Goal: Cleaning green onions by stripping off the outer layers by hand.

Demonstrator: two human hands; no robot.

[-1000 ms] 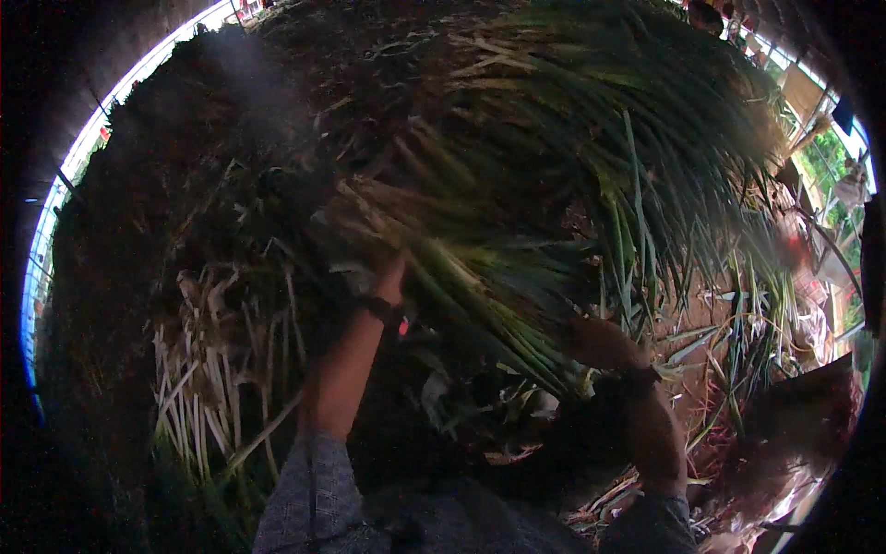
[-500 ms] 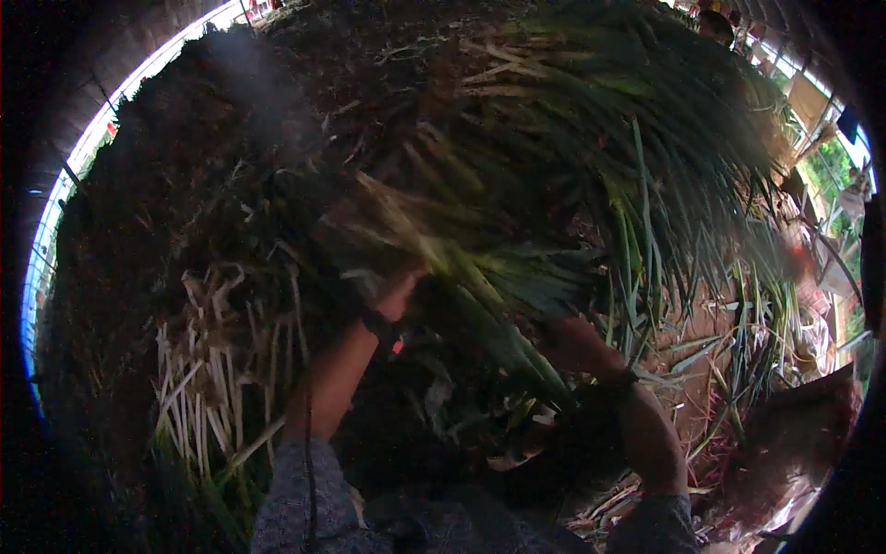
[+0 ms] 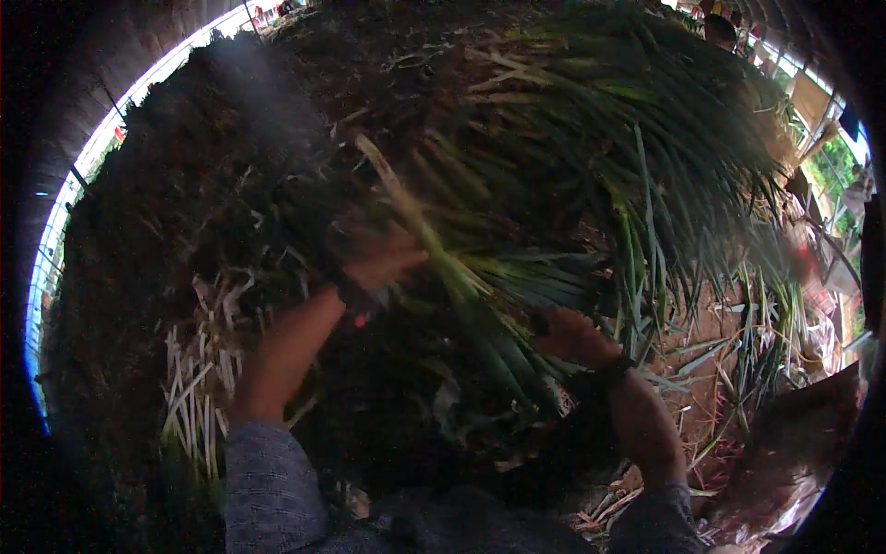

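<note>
A long green onion (image 3: 411, 208) slants across the middle, its pale root end up and left, its green leaves hanging down toward my right hand. My left hand (image 3: 386, 258), smeared by motion, is beside the stalk, and its grip is unclear. Curled at the leaves, my right hand (image 3: 580, 338) has its fingers closed about the green part, though the fingertips are partly hidden. A dark band circles each wrist. Behind both hands lies a big heap of green onions (image 3: 674, 120), leaves spread to the right.
Several pale stalks (image 3: 194, 392) lie at the lower left, near my left forearm. On the right, leaf scraps litter brown ground (image 3: 688, 337) next to a dark reddish sheet (image 3: 794, 443). Another person's head (image 3: 719, 31) shows at the far upper right.
My left hand has shifted slightly up and left, its forearm swinging outward. My right hand has moved a little. The onion's root end now stands steeper.
</note>
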